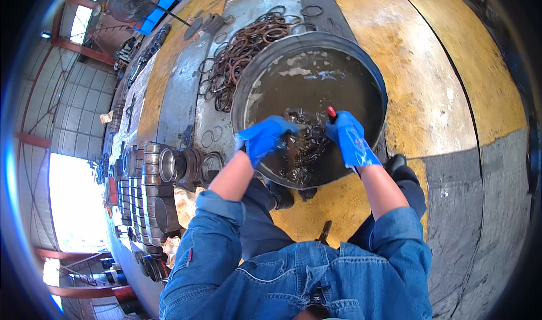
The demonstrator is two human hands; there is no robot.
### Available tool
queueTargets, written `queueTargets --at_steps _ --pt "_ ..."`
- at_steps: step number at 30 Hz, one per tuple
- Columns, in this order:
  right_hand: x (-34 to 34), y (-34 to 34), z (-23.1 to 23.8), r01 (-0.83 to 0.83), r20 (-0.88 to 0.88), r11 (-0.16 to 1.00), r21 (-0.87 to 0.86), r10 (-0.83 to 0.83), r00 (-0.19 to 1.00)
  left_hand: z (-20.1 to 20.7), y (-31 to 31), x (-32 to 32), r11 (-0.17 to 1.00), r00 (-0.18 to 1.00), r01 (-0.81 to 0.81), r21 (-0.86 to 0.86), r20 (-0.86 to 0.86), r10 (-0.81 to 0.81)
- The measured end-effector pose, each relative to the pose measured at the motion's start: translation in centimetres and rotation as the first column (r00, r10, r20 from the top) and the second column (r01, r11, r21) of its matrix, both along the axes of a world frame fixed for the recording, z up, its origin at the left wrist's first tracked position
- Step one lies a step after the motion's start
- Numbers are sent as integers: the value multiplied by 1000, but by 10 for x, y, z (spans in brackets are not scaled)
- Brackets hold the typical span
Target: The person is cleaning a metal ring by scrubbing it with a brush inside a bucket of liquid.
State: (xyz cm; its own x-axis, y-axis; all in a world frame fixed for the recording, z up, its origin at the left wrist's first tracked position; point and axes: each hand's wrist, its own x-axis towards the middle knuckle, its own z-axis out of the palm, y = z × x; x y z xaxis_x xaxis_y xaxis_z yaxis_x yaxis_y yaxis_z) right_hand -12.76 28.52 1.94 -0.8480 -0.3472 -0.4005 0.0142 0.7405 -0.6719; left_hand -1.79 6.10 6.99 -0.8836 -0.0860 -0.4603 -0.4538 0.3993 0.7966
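Observation:
A wide round metal tub (241,94) of murky brown liquid (339,88) stands in front of me. Over its near half, my left hand (264,136), in a blue rubber glove, is closed at the edge of a rusty brown piece (292,150), narrow from this angle and partly in the liquid; its full shape is hidden. My right hand (348,135), gloved alike, grips a tool with a red handle end (331,112); its working end is not visible. Between the hands the liquid is rippled and splashing.
Left of the tub lies a heap of rusty metal rings (248,49), with loose rings around it. Stacked metal cylinders (151,179) stand at the left. A pedestal fan (135,1) is farther off. Yellow and grey plates (406,66) cover the floor. My boots are close to the tub.

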Motion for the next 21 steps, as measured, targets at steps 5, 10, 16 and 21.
queueTargets --at_steps 5,10,16,21 --pt "-5 14 -33 102 56 990 -101 -97 994 37 6 3 991 991 -123 48 50 121" --pt "-15 14 -14 314 365 741 -594 -100 926 25 18 19 954 954 -298 6 25 298" --pt "24 -14 11 142 270 456 -879 228 936 -40 -12 33 942 972 -226 248 -6 235" --pt "33 -42 17 -108 116 695 -711 268 956 -70 -19 40 913 963 -265 311 45 265"
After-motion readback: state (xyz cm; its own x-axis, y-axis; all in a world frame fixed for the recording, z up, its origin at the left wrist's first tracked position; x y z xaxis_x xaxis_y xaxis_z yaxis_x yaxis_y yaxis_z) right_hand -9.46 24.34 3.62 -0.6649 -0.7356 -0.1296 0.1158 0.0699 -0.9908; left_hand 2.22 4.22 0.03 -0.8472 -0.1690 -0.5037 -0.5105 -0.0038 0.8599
